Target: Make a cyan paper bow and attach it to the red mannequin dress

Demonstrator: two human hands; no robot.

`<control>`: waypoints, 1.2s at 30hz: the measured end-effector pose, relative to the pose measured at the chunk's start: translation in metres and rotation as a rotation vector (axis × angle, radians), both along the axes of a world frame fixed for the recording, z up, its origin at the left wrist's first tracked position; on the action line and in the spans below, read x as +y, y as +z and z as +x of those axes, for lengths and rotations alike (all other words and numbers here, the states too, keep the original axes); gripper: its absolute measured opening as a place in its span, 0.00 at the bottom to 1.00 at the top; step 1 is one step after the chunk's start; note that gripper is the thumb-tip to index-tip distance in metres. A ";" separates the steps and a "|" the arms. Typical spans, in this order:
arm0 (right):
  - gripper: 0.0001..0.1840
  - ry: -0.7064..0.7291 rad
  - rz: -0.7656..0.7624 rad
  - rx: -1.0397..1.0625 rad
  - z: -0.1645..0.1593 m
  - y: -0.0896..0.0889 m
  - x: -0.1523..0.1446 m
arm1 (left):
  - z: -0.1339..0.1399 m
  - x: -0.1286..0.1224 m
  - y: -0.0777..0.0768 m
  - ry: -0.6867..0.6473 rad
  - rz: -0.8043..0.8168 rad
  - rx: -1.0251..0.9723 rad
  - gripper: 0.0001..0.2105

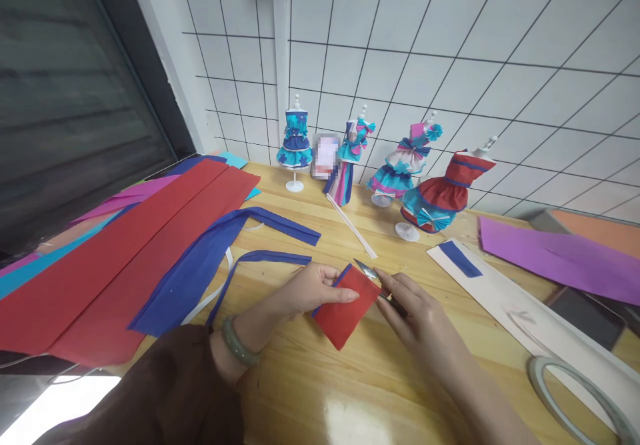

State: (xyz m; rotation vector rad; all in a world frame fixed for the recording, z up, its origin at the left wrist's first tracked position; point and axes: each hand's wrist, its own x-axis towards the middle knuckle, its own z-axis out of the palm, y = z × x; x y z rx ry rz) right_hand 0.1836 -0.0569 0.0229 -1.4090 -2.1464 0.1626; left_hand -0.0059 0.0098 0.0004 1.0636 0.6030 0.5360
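Note:
Between thumb and fingers, my left hand (320, 289) pinches a small red piece of crepe paper (344, 321) with a dark blue strip along its upper left edge. My right hand (413, 308) is closed around a pair of scissors (369, 270), whose metal blades point up and left beside the top corner of the red piece. The handles are mostly hidden by the fingers. Both hands are above the wooden table (300, 385). A thin blue strip (260, 257) lies just left of my left hand.
Large red sheets (150, 251) and a long blue strip (195, 271) cover the left side. Several dressed mini mannequins, one in red and blue (453, 188), stand along the back. Right are a white sheet (493, 305), purple paper (555, 255) and a tape roll (543, 375).

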 end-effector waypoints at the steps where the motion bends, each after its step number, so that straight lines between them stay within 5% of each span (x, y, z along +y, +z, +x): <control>1: 0.18 -0.002 -0.001 -0.004 0.000 0.000 0.000 | 0.000 0.000 0.000 0.002 -0.003 -0.002 0.18; 36: 0.18 0.030 -0.054 -0.009 0.000 -0.004 0.002 | 0.004 -0.003 0.001 -0.025 0.006 0.010 0.17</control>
